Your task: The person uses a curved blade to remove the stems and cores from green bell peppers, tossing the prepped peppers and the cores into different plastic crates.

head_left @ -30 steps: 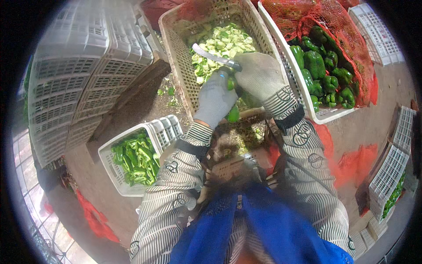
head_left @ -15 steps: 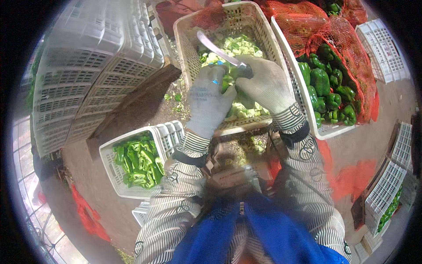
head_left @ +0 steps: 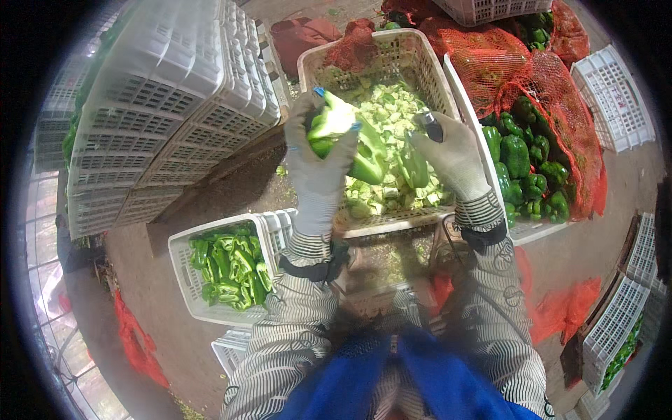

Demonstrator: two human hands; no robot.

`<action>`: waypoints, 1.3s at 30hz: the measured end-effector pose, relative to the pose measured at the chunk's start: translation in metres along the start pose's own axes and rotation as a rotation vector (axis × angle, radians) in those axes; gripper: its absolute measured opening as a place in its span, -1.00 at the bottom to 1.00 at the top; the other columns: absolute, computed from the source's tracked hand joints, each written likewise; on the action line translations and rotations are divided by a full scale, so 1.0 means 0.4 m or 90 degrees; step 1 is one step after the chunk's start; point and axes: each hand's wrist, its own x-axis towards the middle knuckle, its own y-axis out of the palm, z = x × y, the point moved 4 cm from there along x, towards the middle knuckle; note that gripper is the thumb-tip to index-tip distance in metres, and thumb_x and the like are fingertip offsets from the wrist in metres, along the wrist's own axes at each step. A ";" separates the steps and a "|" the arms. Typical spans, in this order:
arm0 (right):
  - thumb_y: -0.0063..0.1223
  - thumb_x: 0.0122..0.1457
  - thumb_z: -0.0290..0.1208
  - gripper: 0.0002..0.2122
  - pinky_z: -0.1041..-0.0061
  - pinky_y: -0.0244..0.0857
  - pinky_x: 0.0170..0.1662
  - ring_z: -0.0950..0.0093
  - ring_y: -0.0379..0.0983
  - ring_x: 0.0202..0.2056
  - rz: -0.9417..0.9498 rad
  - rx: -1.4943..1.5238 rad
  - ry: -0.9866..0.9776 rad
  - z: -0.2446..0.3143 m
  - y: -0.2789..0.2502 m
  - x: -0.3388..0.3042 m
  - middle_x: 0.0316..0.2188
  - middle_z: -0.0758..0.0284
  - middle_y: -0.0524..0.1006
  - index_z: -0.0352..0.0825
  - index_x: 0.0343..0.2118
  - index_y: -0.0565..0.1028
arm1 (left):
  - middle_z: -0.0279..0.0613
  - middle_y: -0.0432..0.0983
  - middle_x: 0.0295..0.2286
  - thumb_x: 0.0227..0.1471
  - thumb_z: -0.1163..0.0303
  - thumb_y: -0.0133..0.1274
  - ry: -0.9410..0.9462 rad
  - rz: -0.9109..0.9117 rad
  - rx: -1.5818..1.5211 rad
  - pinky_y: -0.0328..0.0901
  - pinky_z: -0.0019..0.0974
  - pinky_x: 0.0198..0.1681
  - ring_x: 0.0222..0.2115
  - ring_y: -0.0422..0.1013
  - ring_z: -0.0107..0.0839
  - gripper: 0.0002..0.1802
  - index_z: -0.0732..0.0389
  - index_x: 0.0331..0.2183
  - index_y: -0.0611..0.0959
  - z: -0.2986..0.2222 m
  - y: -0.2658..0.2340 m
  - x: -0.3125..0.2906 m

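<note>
Around us, at the upper left of the frame, a tall stack of pale slotted crates leans over the dirt floor. At lower left, a white crate holds cut green pepper pieces. At the right, whole green peppers lie in another white crate under red mesh netting, and more empty crates sit along the right edge. Straight ahead, at upper centre, an open lattice basket is filled with pale green pepper cores and scraps; nothing stands between our hands and it.

Our left hand, in a grey knitted glove, is clenched around a split green pepper, its pale inside turned up, held over the left half of the basket. Our right hand, gloved the same way, is closed around a dark-handled tool; we cannot see its blade. Below the right fingers hangs another green pepper piece, close to the hand, though we cannot tell if it is touching.

The gloves look coarse and soft; the sleeves are finely striped, with dark cuffs at the wrists, and a smooth blue apron fills the bottom centre. The peppers are glossy and lobed, the crates hard plastic with rows of slots.
</note>
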 end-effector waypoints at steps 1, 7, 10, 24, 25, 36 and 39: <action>0.15 0.12 -0.24 -0.72 0.40 0.36 -0.35 0.35 0.52 -0.46 0.078 0.122 0.018 0.010 0.010 -0.007 -0.54 0.23 0.56 -0.40 -0.28 0.59 | -0.02 0.40 -0.01 -0.08 0.43 0.35 0.037 0.019 0.041 0.27 -0.17 0.14 0.02 0.36 -0.18 -0.22 0.26 0.17 0.39 -0.003 0.013 -0.015; 0.25 0.08 -0.28 -0.75 0.59 0.23 -0.52 0.65 0.37 -0.58 0.242 0.406 0.164 0.040 0.039 -0.036 -0.58 0.42 0.50 -0.40 -0.40 0.52 | 0.10 0.20 0.23 -0.16 0.62 0.23 0.300 0.224 0.181 0.18 -0.08 0.25 0.26 0.17 -0.05 -0.01 0.25 0.30 0.18 -0.045 0.087 -0.086; 0.27 0.06 -0.30 -0.73 0.60 0.29 -0.45 0.65 0.41 -0.51 0.215 0.300 0.115 0.031 0.018 -0.036 -0.54 0.40 0.52 -0.42 -0.32 0.52 | 0.14 0.11 0.27 -0.03 0.50 0.19 0.239 0.198 -0.042 0.17 -0.09 0.26 0.28 0.13 -0.05 0.06 0.25 0.37 -0.05 -0.045 0.088 -0.088; 0.28 0.01 -0.27 -0.51 0.56 0.34 -0.27 0.61 0.43 -0.38 0.332 0.329 -0.051 0.036 0.026 -0.047 -0.43 0.39 0.52 -0.41 -0.01 0.47 | -0.17 0.40 0.04 0.13 0.41 0.16 -0.576 0.360 -0.655 0.41 -0.22 0.04 0.02 0.41 -0.32 -0.34 0.10 0.23 0.33 0.064 0.113 -0.118; 0.27 0.01 -0.27 -0.52 0.55 0.34 -0.26 0.60 0.43 -0.37 0.313 0.334 -0.076 0.042 0.034 -0.048 -0.43 0.38 0.52 -0.41 -0.02 0.47 | -0.17 0.40 0.05 0.12 0.44 0.17 -0.560 0.342 -0.710 0.40 -0.22 0.05 0.02 0.41 -0.31 -0.36 0.09 0.21 0.35 0.065 0.116 -0.119; 0.28 0.03 -0.29 -0.55 0.47 0.40 -0.19 0.51 0.53 -0.31 0.161 0.246 -0.016 0.058 0.060 -0.089 -0.34 0.33 0.57 -0.37 -0.04 0.47 | -0.05 0.48 0.00 0.33 0.06 -0.09 -0.538 0.247 -0.957 0.41 -0.13 0.10 -0.02 0.48 -0.18 -0.49 0.21 0.13 0.42 0.108 0.132 -0.150; 0.15 0.16 -0.36 -0.64 0.65 0.38 -0.41 0.60 0.49 -0.46 0.138 0.626 0.030 0.055 0.063 -0.077 -0.37 0.35 0.55 -0.41 -0.01 0.44 | -0.07 0.51 -0.06 0.30 0.02 -0.06 -0.545 0.217 -0.958 0.40 -0.10 0.11 -0.04 0.49 -0.13 -0.47 0.22 0.09 0.44 0.096 0.143 -0.143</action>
